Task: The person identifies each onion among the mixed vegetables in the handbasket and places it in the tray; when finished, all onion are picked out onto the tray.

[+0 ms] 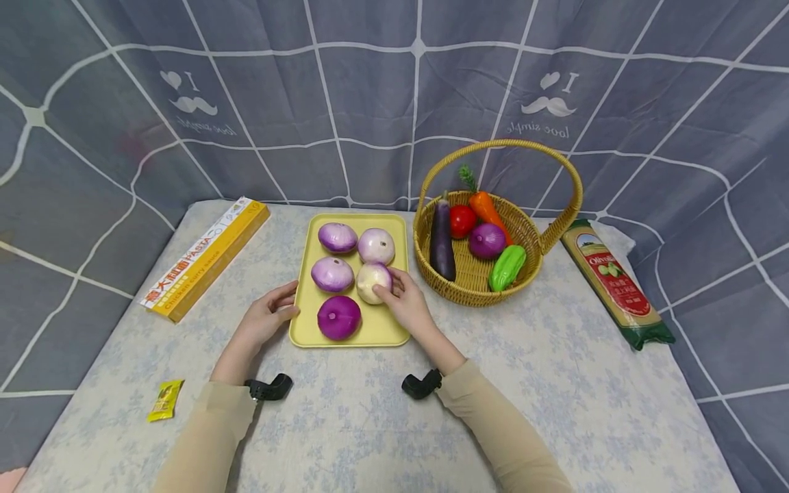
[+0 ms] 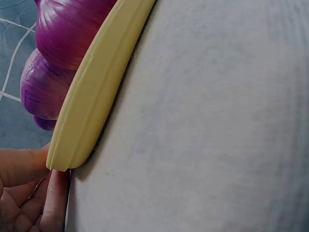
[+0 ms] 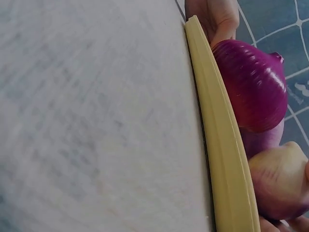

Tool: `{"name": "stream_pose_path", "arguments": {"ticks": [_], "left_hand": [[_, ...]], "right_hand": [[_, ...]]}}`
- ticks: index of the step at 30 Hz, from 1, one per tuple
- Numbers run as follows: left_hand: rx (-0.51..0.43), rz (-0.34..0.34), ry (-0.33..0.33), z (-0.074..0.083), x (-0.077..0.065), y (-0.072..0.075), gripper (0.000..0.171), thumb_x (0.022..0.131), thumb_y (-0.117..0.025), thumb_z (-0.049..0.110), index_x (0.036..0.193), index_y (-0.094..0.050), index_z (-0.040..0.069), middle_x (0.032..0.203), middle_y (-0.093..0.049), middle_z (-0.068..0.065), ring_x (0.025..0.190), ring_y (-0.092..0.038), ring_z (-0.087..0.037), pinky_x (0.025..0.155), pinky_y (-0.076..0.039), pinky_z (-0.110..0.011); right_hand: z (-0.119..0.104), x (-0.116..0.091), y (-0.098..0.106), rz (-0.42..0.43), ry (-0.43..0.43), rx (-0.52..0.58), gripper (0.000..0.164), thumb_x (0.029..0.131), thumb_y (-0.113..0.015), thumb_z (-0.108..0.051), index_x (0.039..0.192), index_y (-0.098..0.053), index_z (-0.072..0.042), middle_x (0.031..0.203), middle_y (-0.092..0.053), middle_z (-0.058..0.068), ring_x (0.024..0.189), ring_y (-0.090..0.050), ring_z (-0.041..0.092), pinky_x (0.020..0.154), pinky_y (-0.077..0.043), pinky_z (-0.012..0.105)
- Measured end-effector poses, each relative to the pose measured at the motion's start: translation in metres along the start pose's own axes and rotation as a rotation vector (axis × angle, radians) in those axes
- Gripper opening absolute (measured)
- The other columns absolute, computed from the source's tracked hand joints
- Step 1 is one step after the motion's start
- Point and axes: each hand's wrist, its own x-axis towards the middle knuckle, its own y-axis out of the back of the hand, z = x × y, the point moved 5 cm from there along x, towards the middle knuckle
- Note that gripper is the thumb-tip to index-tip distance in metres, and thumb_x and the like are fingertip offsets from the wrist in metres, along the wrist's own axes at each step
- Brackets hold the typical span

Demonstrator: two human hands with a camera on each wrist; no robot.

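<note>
A pale yellow tray (image 1: 385, 334) lies on the table with several onions on it. My left hand (image 1: 264, 316) is at the tray's left edge; in the left wrist view its thumb touches the rim and a finger lies at the underside. My right hand (image 1: 409, 301) grips a white-and-purple onion (image 1: 371, 284) at the tray's right side, thumb on the near face. Behind it sits another pale onion (image 1: 376, 245). Two purple-and-white onions (image 1: 333, 274) fill the left side, and a deep purple onion (image 1: 339, 318) is nearest me. Whether the gripped onion touches the tray, I cannot tell.
Right of the tray stands a wicker basket (image 1: 459, 293) holding an eggplant, tomato, carrot, purple onion and green vegetable. A pasta box (image 1: 206, 260) lies left, a yellow packet (image 1: 165, 400) near the front left, and a long green-ended package (image 1: 616, 284) far right. A grey curtain (image 1: 382, 103) hangs behind.
</note>
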Motion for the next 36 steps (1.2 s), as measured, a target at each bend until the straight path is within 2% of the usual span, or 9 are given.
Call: {"name": "stream_pose_path", "arguments": {"ticks": [3, 9, 12, 15, 22, 32, 34, 36], "left_hand": [[0.004, -0.001, -0.011, 0.0, 0.001, 0.0, 0.062, 0.098, -0.059, 0.014, 0.155, -0.034, 0.017, 0.142, -0.054, -0.018, 0.132, -0.049, -0.03, 0.103, -0.041, -0.034], [0.01, 0.003, -0.027, 0.0, 0.001, 0.0, 0.062, 0.097, -0.058, 0.013, 0.154, -0.034, 0.015, 0.14, -0.054, -0.019, 0.131, -0.049, -0.03, 0.092, -0.042, -0.018], [0.008, 0.003, -0.03, 0.0, 0.002, 0.0, 0.062, 0.097, -0.058, 0.013, 0.155, -0.034, 0.015, 0.141, -0.054, -0.019, 0.131, -0.049, -0.03, 0.089, -0.042, -0.015], [0.009, 0.006, -0.024, 0.0, 0.002, 0.0, 0.062, 0.097, -0.058, 0.013, 0.155, -0.034, 0.015, 0.141, -0.054, -0.019, 0.131, -0.049, -0.03, 0.093, -0.043, -0.02], [0.005, 0.007, -0.017, 0.001, 0.001, -0.001, 0.062, 0.097, -0.058, 0.013, 0.155, -0.033, 0.014, 0.141, -0.054, -0.02, 0.132, -0.049, -0.032, 0.105, -0.04, -0.039], [0.009, 0.014, -0.008, 0.001, 0.0, 0.0, 0.062, 0.097, -0.058, 0.013, 0.154, -0.034, 0.015, 0.14, -0.054, -0.019, 0.131, -0.049, -0.031, 0.1, -0.041, -0.032], [0.007, 0.014, -0.01, 0.001, 0.0, 0.0, 0.062, 0.097, -0.058, 0.013, 0.154, -0.034, 0.014, 0.141, -0.054, -0.019, 0.131, -0.049, -0.031, 0.102, -0.041, -0.034], [0.004, 0.014, -0.011, 0.001, -0.001, 0.0, 0.062, 0.097, -0.058, 0.012, 0.154, -0.034, 0.014, 0.141, -0.054, -0.019, 0.132, -0.049, -0.031, 0.104, -0.041, -0.037]], "right_hand": [[0.002, 0.001, 0.002, 0.013, -0.01, -0.01, 0.056, 0.094, -0.067, -0.018, 0.142, -0.045, 0.002, 0.139, -0.054, 0.025, 0.127, -0.055, 0.037, 0.106, -0.046, 0.042], [0.003, 0.005, 0.005, 0.041, 0.014, 0.001, 0.053, 0.095, -0.065, -0.015, 0.141, -0.045, 0.003, 0.14, -0.053, 0.024, 0.127, -0.055, 0.036, 0.106, -0.047, 0.041], [0.002, 0.008, 0.005, 0.049, 0.031, 0.01, 0.052, 0.095, -0.064, -0.013, 0.14, -0.045, 0.004, 0.141, -0.052, 0.024, 0.127, -0.055, 0.037, 0.105, -0.047, 0.04], [0.002, 0.01, 0.006, 0.058, 0.037, 0.008, 0.052, 0.095, -0.065, -0.013, 0.14, -0.045, 0.004, 0.141, -0.052, 0.024, 0.127, -0.055, 0.036, 0.105, -0.047, 0.039], [0.002, 0.016, 0.006, 0.092, 0.036, 0.022, 0.05, 0.096, -0.064, -0.012, 0.139, -0.046, 0.004, 0.137, -0.054, 0.025, 0.126, -0.057, 0.036, 0.104, -0.048, 0.038], [0.0, 0.012, 0.006, 0.116, 0.045, 0.058, 0.05, 0.095, -0.065, -0.01, 0.138, -0.046, 0.005, 0.137, -0.054, 0.025, 0.127, -0.056, 0.036, 0.105, -0.048, 0.036], [-0.004, 0.008, 0.007, 0.122, 0.076, 0.031, 0.05, 0.094, -0.065, -0.009, 0.138, -0.046, 0.005, 0.137, -0.053, 0.025, 0.128, -0.055, 0.036, 0.106, -0.046, 0.036], [-0.011, 0.002, 0.008, 0.128, 0.128, -0.045, 0.049, 0.093, -0.065, -0.009, 0.137, -0.048, 0.004, 0.137, -0.053, 0.024, 0.129, -0.054, 0.036, 0.108, -0.045, 0.039]]}}
